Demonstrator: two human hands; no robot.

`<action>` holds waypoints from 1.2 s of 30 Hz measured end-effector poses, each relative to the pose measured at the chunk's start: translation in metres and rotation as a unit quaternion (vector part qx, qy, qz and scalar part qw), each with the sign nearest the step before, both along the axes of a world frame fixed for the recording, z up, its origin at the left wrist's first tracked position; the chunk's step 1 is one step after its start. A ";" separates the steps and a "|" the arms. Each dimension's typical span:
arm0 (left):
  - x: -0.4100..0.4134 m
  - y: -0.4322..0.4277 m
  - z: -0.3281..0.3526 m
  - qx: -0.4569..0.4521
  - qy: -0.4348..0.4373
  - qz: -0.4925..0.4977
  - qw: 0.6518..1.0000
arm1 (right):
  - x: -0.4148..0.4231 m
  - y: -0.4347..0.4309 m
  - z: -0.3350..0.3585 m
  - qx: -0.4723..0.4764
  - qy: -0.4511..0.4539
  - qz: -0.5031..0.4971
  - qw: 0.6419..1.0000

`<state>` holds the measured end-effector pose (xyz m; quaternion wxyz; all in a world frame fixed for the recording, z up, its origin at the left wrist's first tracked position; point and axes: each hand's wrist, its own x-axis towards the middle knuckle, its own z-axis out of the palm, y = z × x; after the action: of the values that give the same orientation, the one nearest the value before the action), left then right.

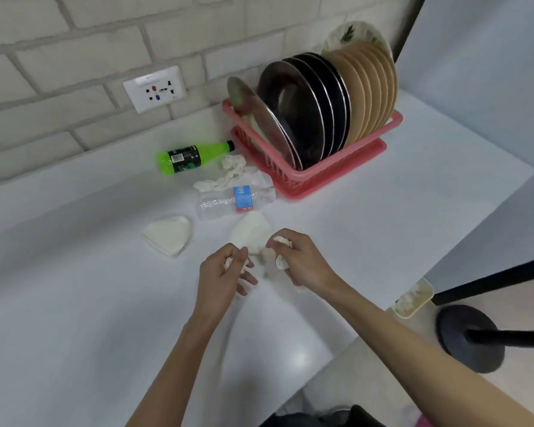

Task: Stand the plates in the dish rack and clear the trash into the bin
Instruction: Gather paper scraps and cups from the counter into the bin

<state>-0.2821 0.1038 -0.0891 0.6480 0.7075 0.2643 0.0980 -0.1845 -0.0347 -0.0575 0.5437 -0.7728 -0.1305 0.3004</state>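
Observation:
A pink dish rack (318, 177) at the back right holds several upright plates (327, 97): steel, black, tan and a floral one. On the white counter (74, 303) lie a green bottle (191, 157), a crushed clear bottle (238, 200), twisted tissue (225, 177), a flattened paper cup (168, 237) and another white paper cup (250, 232). My left hand (225, 272) is shut on a wad of tissue. My right hand (299, 257) is shut on crumpled tissue, just in front of the white paper cup. A cream bin (413, 298) with tissue inside sits below the counter's right edge.
A brick wall with a white power socket (154, 89) backs the counter. On the floor at the right is a black round stand base (469, 337) with a pole. The counter's edge runs diagonally from the right to the lower middle.

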 end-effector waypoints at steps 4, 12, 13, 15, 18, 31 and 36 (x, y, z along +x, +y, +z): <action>0.022 -0.047 0.002 0.007 0.002 -0.082 0.997 | 0.011 -0.063 0.000 -0.040 -0.007 -0.058 0.997; 0.062 -0.159 -0.007 0.067 0.032 -0.219 0.973 | 0.029 -0.204 -0.011 -0.082 0.015 -0.146 0.986; 0.066 -0.174 -0.006 0.077 0.034 -0.235 0.968 | 0.030 -0.222 -0.011 -0.099 0.009 -0.138 0.985; 0.075 -0.203 -0.005 0.094 0.037 -0.265 0.959 | 0.033 -0.258 -0.014 -0.120 0.022 -0.141 0.982; 0.089 -0.242 -0.012 0.118 0.041 -0.298 0.946 | 0.036 -0.312 -0.026 -0.137 0.052 -0.161 0.976; 0.147 -0.383 -0.029 0.171 0.082 -0.425 0.885 | 0.061 -0.459 -0.078 -0.256 0.109 -0.188 0.942; 0.179 -0.416 -0.052 0.171 0.102 -0.460 0.865 | 0.074 -0.485 -0.094 -0.360 0.110 -0.146 0.915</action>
<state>-0.1035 -0.3120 -0.1409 0.4574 0.8548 -0.0473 -0.2407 -0.1108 -0.5194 -0.1517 0.2770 -0.8887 0.1614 0.3279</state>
